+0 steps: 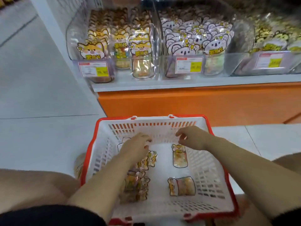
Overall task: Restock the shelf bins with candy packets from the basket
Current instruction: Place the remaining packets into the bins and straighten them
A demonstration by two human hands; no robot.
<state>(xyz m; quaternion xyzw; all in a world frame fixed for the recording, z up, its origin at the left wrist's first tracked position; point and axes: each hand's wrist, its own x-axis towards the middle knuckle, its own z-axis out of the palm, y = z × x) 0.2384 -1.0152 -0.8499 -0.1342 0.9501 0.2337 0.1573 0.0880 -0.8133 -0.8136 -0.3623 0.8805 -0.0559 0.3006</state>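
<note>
A white basket with a red rim stands on the floor between my knees. Several orange fox candy packets lie in it: one upright, one on its side, and a loose pile under my left forearm. My left hand lies over a white-outlined packet at the far left, fingers curled; whether it grips the packet is hidden. My right hand hovers near the basket's far wall, fingers loosely curled and holding nothing. Above, clear shelf bins hold fox packets and koala packets.
The bins sit on a white shelf over an orange base, with a third bin at the right. Price tags hang on the bin fronts. A packet-like thing lies on the tiled floor just left of the basket.
</note>
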